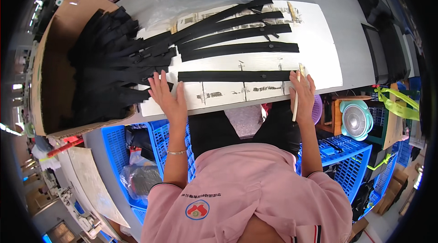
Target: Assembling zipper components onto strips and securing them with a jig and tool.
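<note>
Pressing flat with fingers spread, the left hand is lying on the white board just at the left end of the nearest black strip, gripping nothing. The right hand is curling around a pale stick at the strip's right end — its tip hanging past the board's near edge. Farther off, more black strips are fanning across the board, leaving bare white at the right edge — a cardboard box is crowding the left.

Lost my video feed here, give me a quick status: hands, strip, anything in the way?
Left hand flat at long black fabric strip's left end. Right hand gripping a pale stick at its right end. Nothing across it.
</note>
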The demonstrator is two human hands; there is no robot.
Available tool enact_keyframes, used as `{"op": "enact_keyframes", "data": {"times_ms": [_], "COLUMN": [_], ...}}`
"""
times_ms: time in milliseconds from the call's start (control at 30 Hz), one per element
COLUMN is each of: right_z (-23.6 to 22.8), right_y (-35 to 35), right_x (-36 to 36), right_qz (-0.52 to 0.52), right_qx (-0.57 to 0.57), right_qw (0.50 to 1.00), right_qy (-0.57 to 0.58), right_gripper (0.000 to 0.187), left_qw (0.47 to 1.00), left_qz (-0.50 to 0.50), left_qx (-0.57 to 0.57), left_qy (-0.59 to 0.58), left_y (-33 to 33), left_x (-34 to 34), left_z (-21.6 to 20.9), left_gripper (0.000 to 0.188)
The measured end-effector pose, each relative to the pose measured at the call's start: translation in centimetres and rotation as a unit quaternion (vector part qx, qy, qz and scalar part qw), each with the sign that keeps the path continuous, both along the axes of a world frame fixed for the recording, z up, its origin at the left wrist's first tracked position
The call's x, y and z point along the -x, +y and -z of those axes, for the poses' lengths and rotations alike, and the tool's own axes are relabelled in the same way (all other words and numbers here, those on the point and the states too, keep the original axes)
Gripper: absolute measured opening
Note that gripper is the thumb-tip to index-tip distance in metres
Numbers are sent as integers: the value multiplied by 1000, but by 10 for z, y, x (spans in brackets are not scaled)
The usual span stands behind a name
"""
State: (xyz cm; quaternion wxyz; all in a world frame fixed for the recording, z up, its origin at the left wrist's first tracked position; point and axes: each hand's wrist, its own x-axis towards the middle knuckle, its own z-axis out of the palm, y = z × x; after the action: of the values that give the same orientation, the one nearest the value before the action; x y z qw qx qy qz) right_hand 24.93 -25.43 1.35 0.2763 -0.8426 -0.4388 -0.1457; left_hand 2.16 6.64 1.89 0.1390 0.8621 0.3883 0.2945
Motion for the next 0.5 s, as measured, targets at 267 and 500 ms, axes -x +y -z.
{"op": "enact_keyframes", "data": {"times_ms": [267, 500], "right_z": [1, 4], "right_y": [-6, -15], "right_x": [-3, -3], "right_qz": [1, 41], "right_qx": [31, 57], "right_qw": [999, 996], "right_qy": [-17, -59], "right_gripper": [39, 37], "left_qw": [975, 982], "left_qz": [193, 137], "left_qx": [21, 39], "left_qy": [107, 125], "left_y": [-50, -65], "left_x": [-9, 7], "left_z": [-14, -10], "left_gripper": [65, 68]}}
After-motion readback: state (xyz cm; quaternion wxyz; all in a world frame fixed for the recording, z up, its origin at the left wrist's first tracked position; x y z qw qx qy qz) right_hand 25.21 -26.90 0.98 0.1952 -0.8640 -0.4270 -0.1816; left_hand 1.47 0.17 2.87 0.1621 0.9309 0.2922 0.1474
